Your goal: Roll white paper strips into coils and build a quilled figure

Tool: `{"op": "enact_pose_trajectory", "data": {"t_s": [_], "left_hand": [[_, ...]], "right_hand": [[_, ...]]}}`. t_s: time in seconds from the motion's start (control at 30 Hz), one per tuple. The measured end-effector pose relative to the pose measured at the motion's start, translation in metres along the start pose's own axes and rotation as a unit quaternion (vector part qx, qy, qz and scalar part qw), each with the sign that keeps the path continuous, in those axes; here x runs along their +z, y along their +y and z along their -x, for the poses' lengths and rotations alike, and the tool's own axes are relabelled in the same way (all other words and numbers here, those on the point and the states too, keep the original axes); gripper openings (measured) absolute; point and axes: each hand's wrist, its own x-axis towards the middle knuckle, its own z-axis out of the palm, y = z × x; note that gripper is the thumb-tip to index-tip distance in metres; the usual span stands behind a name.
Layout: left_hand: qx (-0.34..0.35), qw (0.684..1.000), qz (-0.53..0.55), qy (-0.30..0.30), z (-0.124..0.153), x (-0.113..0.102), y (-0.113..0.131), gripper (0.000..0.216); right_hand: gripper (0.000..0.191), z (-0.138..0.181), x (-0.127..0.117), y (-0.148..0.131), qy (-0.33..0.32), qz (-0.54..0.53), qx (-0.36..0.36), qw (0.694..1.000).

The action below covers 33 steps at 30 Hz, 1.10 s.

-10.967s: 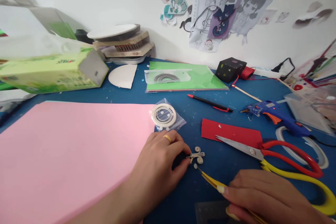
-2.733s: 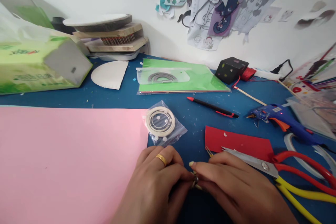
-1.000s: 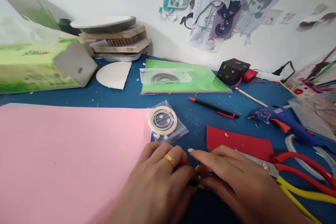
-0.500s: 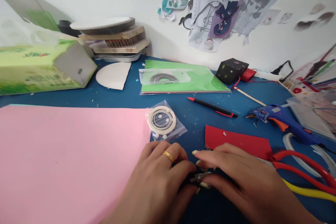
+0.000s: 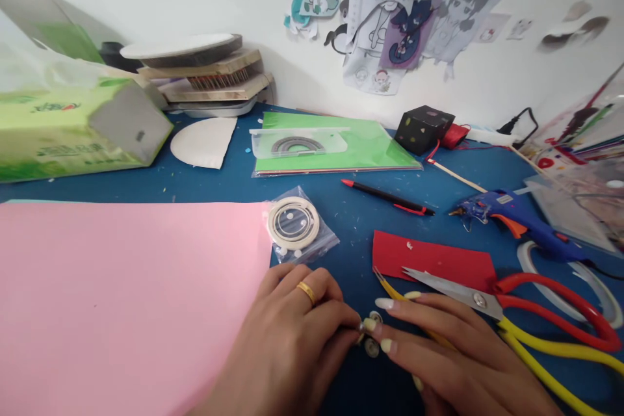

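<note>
Lying between both hands' fingertips — small paper coils (image 5: 373, 331) — touching them.

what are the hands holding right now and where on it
Left hand and right hand pinch small white paper coils between their fingertips on the blue mat; the exact grip is hidden. Yellow tweezers lie under the right fingers.

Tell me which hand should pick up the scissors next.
Right. The right hand lies beside the scissors, their blade just past its fingers; the left hand sits farther off, pinching the paper coils.

pink sheet (image 5: 121, 299): matt paper | scissors (image 5: 511, 312): shiny metal blades, plastic handles
</note>
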Motion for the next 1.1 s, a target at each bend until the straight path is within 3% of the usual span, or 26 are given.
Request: {"op": "enact_pose_trajectory", "data": {"t_s": [0.53,0.73,1.1], "left_hand": [[-0.017,0.998,0.011,-0.055,-0.002,-0.008,-0.004,0.012],[-0.02,0.999,0.021,-0.038,-0.002,-0.007,-0.004,0.013],[-0.019,0.999,0.036,-0.022,0.0,-0.006,-0.003,0.013]], "right_hand": [[0.026,0.01,0.007,0.004,0.013,0.032,0.001,0.999],[0.018,0.0,0.0,0.003,-0.009,-0.003,-0.023,1.0],[0.021,0.003,0.007,0.003,-0.022,0.015,-0.05,0.998]]}}
